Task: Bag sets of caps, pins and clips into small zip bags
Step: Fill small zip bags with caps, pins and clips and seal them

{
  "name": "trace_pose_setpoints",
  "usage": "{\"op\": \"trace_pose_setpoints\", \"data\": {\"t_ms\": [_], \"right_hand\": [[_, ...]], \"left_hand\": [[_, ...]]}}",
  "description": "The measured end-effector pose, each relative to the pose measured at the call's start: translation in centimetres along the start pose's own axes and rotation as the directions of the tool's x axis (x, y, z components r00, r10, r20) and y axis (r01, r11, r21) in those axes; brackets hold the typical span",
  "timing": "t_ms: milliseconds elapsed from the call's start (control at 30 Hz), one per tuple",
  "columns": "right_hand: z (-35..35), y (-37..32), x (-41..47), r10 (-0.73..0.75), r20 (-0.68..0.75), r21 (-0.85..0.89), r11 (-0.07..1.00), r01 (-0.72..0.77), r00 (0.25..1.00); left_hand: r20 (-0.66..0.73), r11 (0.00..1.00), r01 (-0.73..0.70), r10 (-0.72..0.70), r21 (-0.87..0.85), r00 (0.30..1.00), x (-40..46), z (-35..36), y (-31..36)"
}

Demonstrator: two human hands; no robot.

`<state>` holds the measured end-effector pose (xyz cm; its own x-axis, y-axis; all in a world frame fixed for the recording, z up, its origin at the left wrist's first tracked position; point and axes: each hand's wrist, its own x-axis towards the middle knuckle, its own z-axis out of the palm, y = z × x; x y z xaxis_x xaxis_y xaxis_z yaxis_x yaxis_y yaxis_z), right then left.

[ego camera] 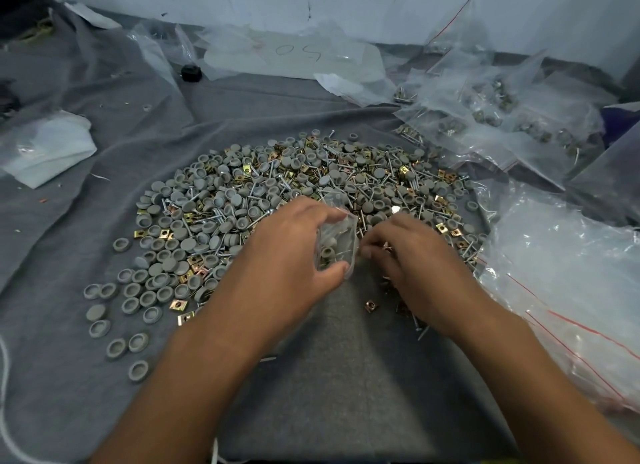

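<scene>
Left hand (pixel 291 252) curled in a grip (thumb nearest); right hand (pixel 405 252) pinching, fingers bent.

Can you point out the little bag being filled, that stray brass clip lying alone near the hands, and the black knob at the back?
small zip bag (pixel 337 241), head view, clear front wall.
brass clip (pixel 370 305), head view, its top face.
black knob (pixel 190 72), head view, its top.

Small hand-packing workshop. Bulk heap of grey caps (pixel 180 233), pins, brass clips (pixel 179 304) on grey cloth (pixel 346 377); filled zip bags (pixel 502 117) piled right; scuffed white wall (pixel 346 2) behind.
</scene>
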<state>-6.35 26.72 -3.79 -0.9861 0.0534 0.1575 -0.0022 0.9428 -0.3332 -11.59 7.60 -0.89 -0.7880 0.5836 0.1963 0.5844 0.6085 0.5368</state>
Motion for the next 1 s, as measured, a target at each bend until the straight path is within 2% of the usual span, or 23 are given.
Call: {"op": "trace_pose_setpoints", "data": {"t_ms": [67,133,200,267,367,433,500,533,600,667,733,800,833,867,933,1000], "right_hand": [[-0.8,-0.4,-0.1,0.017,-0.243,0.166,0.986,0.024,0.970],[-1.7,-1.2,-0.1,-0.036,-0.476,0.195,0.970,0.145,0.879],[-1.9,-2.0,-0.2,-0.139,-0.519,0.150,0.957,0.250,0.843],[-1.8,-2.2,-0.3,-0.186,-0.436,0.159,0.947,0.279,0.880],[-2.1,-1.4,-0.5,-0.120,-0.276,0.232,0.955,0.187,0.954],[-2.2,-0.4,-1.0,-0.107,0.003,0.187,0.977,0.105,0.994],[-1.8,-0.1,-1.5,-0.119,0.308,0.077,0.992,0.100,0.944],[-1.6,-0.1,-1.6,-0.111,0.384,0.038,0.994,0.105,0.917],[-1.4,-0.2,-1.6,-0.103,0.393,0.008,0.994,0.108,0.914],[-1.7,0.0,-1.6,-0.102,0.352,0.027,0.995,0.098,0.931],[-2.3,-0.1,-1.5,-0.068,0.234,0.129,0.991,0.038,0.970],[-3.1,-0.6,-1.4,-0.051,-0.088,0.272,0.959,0.073,0.995],[-3.3,-1.2,-1.3,-0.081,-0.257,0.282,0.947,0.155,0.963],[-3.4,-1.8,-1.2,-0.121,-0.366,0.261,0.938,0.226,0.923],[-2.9,-2.7,-0.9,-0.204,-0.413,0.223,0.922,0.315,0.888],[-2.5,-2.6,-0.6,-0.203,-0.396,0.237,0.920,0.313,0.896]], "left_hand": [[0.001,1.000,-0.001,0.001,0.006,1.000,0.0,0.1,0.0],[-0.001,1.000,-0.006,0.006,0.003,1.000,0.1,0.2,0.1],[0.001,1.000,-0.005,0.005,-0.015,1.000,0.1,0.2,0.1],[0.009,1.000,-0.003,0.003,-0.027,1.000,0.2,0.2,0.1],[0.010,1.000,-0.007,0.007,-0.010,1.000,0.1,0.1,0.0],[0.009,1.000,-0.003,0.003,-0.002,1.000,0.1,0.0,-0.1],[0.012,1.000,-0.002,0.002,0.001,1.000,0.1,0.0,0.0],[0.014,1.000,-0.002,0.002,0.006,1.000,0.1,0.0,0.0],[0.020,1.000,-0.004,0.004,0.011,1.000,0.1,0.1,0.1],[0.026,1.000,0.000,0.000,0.005,1.000,0.1,0.2,0.2],[0.033,1.000,0.002,-0.002,-0.004,0.999,0.1,0.2,0.2],[0.035,1.000,-0.004,0.004,-0.005,0.999,0.1,0.3,0.2],[0.034,1.000,-0.008,0.009,-0.004,0.999,0.1,0.3,0.2],[0.033,1.000,-0.013,0.013,-0.004,0.999,0.1,0.4,0.2],[0.029,1.000,-0.020,0.021,-0.018,0.999,0.2,0.3,0.4],[0.026,1.000,-0.016,0.016,-0.021,1.000,0.3,0.3,0.6]]}}
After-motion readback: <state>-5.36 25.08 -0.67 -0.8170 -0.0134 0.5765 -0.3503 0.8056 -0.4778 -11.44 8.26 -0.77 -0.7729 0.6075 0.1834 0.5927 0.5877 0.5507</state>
